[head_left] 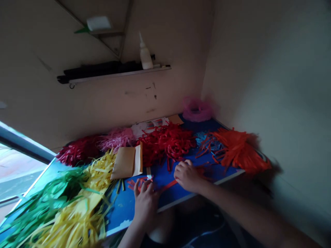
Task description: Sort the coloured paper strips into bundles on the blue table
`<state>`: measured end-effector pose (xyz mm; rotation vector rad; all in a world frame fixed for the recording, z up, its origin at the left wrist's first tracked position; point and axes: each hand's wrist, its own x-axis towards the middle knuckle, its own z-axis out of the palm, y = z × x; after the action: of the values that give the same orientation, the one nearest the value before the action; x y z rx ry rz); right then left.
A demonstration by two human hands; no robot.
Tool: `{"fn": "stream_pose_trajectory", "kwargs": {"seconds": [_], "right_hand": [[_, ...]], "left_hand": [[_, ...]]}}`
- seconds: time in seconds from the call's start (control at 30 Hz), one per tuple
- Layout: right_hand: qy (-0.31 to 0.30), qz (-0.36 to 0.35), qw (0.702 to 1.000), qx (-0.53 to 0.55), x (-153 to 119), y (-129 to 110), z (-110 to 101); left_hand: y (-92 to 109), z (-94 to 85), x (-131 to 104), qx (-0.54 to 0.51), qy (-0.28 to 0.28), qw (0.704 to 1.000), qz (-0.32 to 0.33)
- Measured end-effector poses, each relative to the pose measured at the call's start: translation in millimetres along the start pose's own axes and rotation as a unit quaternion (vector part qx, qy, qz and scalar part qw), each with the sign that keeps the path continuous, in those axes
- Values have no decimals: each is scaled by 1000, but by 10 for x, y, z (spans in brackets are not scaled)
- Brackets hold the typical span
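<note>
Lower centre: left hand (145,199) and right hand (188,176) curl fingers over an orange strip (170,185), seemingly straightening it; grip unclear. Next calls for gentle, even tension.

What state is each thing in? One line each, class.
Left hand: curled, grip unclear
Right hand: curled, grip unclear
Strip between them: straight
Brown card: creased
Yellow strips: loose
Green strips: loose
Maroon strips: heaped
Pink strips: heaped
Red strips: heaped
Blue strips: partly covered
Orange strips: fanned out
Pink plastic: crumpled
White-tipped bottle: upright on shelf
Green-tipped bottle: on its side
</note>
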<state>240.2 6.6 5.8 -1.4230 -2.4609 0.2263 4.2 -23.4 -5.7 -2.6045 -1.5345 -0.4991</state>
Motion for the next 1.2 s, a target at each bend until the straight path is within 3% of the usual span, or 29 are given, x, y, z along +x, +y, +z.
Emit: {"fn": "stream_pose_trajectory", "kwargs": {"seconds": [0.1, 0.2, 0.37, 0.57, 0.8, 0.93, 1.2], "right_hand": [[12, -130, 991, -39, -5, -49, 27], [23, -182, 979, -91, 36, -60, 132], [14, -134, 987, -86, 90, -128, 166], [44, -166, 979, -108, -11, -175, 230], [14, -49, 998, 33, -204, 214, 212], [5, -12, 999, 43, -165, 173, 158], [-11, 36, 999, 27, 12, 49, 104]], "left_hand": [[28, -10, -15, -8, 16, 999, 40], [54, 41, -17, -23, 58, 997, 45], [20, 170, 44, -22, 98, 994, 41], [-51, 157, -17, -13, 58, 993, 98], [-171, 171, -199, -51, 48, 997, 27], [-175, 163, -172, -59, 42, 997, -28], [-11, 18, -78, 15, -2, 998, -54]]}}
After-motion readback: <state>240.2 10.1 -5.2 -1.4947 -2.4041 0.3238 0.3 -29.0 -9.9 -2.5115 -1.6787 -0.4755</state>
